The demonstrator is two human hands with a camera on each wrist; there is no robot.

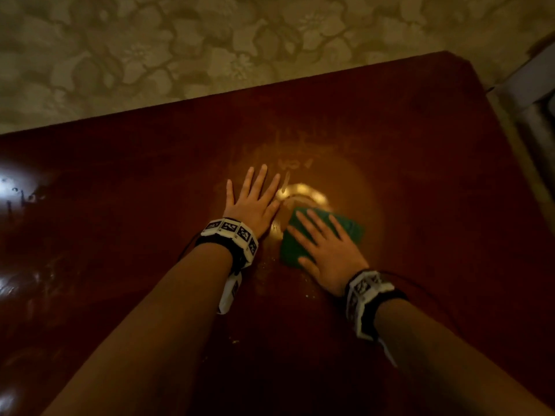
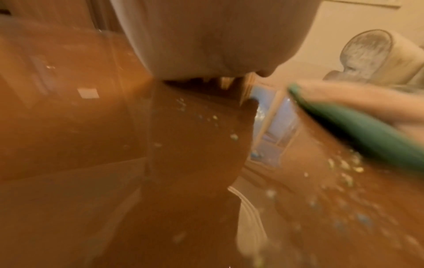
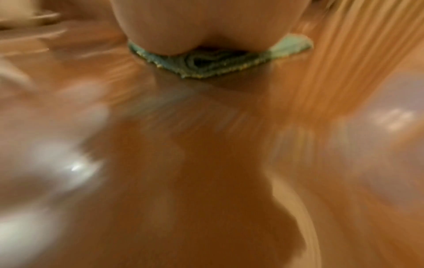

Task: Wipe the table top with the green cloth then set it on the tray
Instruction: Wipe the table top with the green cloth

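A folded green cloth (image 1: 350, 228) lies on the glossy dark red-brown table top (image 1: 435, 181) near its middle. My right hand (image 1: 322, 244) presses flat on the cloth with fingers spread straight. In the right wrist view the cloth (image 3: 206, 67) shows folded under the heel of the hand, blurred by motion. My left hand (image 1: 255, 199) rests flat on the table just left of the cloth, fingers straight and spread. In the left wrist view the cloth (image 2: 358, 130) appears at the right under blurred fingers (image 2: 371, 103). No tray is in view.
Small pale crumbs (image 1: 270, 268) and crumbs (image 2: 341, 166) lie scattered on the table near the cloth. A bright lamp reflection (image 1: 303, 193) shines just beyond it. A patterned beige carpet (image 1: 180, 49) lies past the far edge. A pale piece of furniture (image 1: 537, 97) stands off the right edge.
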